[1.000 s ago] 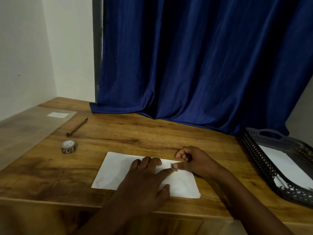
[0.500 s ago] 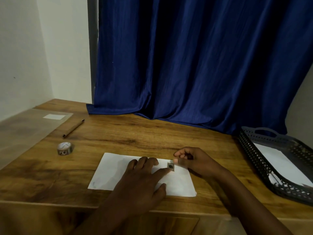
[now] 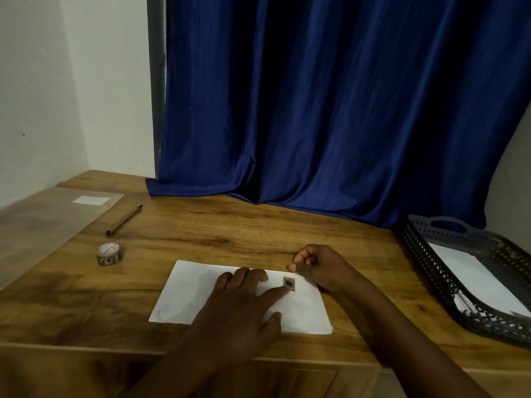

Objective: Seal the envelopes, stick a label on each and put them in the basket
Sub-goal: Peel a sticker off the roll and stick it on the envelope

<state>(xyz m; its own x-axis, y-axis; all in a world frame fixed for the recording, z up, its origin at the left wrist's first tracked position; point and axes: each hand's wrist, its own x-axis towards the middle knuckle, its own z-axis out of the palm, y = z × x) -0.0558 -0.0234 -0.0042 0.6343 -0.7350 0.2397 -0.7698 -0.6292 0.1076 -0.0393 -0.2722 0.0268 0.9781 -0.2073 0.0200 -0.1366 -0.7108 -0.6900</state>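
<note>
A white envelope (image 3: 189,294) lies flat on the wooden desk near its front edge. A small dark label (image 3: 288,282) is stuck on the envelope's upper right part. My left hand (image 3: 238,308) rests flat on the envelope, fingers spread, its index fingertip touching the label's lower edge. My right hand (image 3: 319,267) sits just right of the label at the envelope's top right corner, fingers curled with nothing visible in them. A black perforated basket (image 3: 431,268) stands at the right and holds a white envelope (image 3: 474,274).
A roll of patterned label tape (image 3: 110,254) stands left of the envelope. A brown pen (image 3: 124,220) lies further back. A clear plastic sheet with a white slip (image 3: 91,200) covers the desk's left part. A blue curtain (image 3: 330,110) hangs behind.
My right hand has lifted off the label and drawn back to the right, leaving the label stuck on the envelope. My left hand has stayed flat on the envelope.
</note>
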